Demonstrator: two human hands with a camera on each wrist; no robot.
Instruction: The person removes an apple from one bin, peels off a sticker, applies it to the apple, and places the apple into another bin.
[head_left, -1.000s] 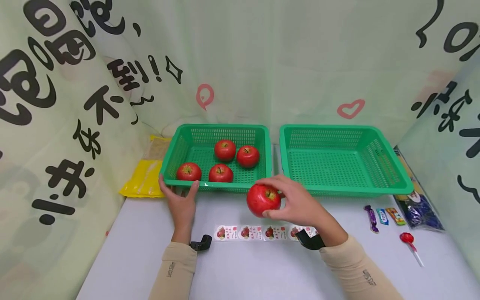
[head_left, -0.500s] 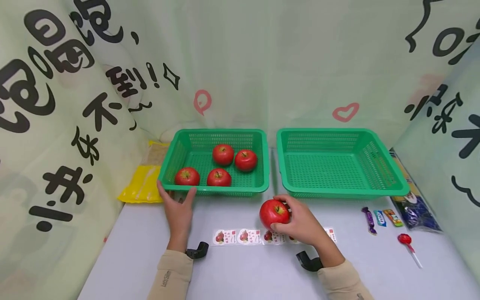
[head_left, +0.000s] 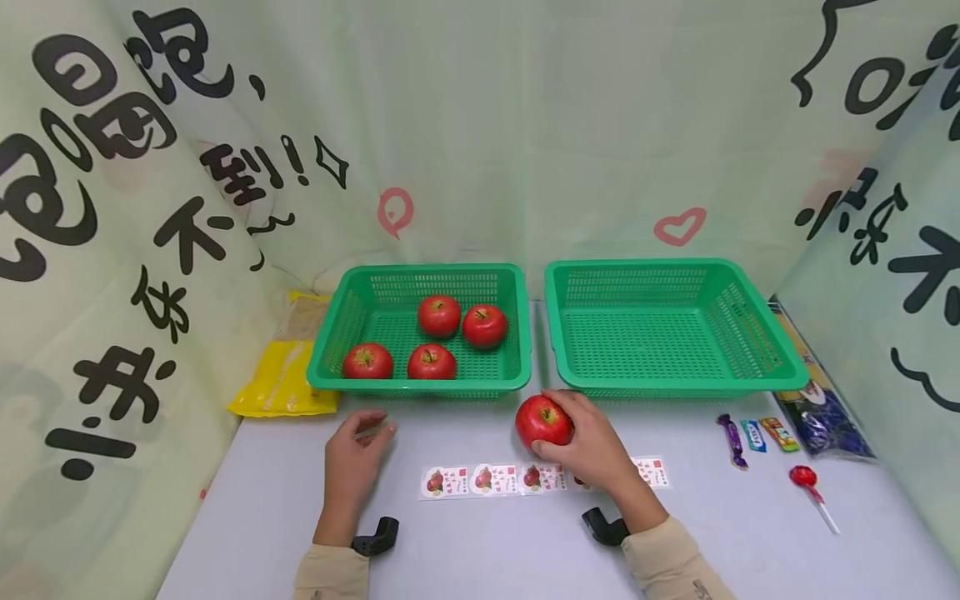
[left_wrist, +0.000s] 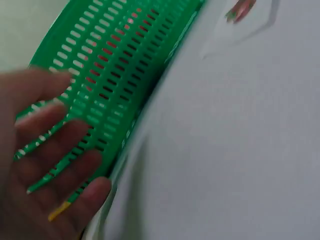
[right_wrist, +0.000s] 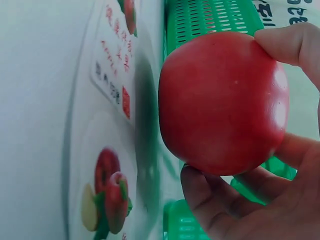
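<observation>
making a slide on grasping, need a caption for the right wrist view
Right hand holding an apple near stickers, with baskets behind.

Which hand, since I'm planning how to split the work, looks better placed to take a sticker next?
Probably the left hand: it holds nothing and lies close to the left end of the sticker strip, while the right hand grips an apple.

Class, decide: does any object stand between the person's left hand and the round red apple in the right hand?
Nothing visible does. Between the left hand and the round red apple is only white tabletop; the white printed sticker strip lies nearer the person.
</observation>
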